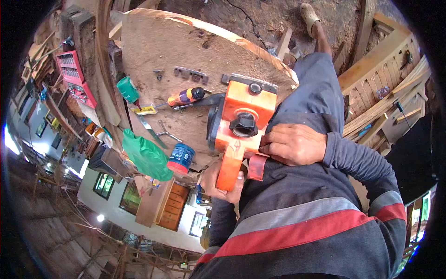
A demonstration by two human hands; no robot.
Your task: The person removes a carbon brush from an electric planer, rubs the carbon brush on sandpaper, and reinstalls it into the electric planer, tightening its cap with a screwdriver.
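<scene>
Head view: the left grip (214, 182) wraps the handle (230, 168) of the power tool (240, 128), at the counter (148, 56) edge; the right grip (297, 144) curls beside it, pinching what I cannot tell. Seemingly an adjustment is in hand; the next move calls for holding it steady

Smooth plastic power-tool housing (231, 140)
</scene>
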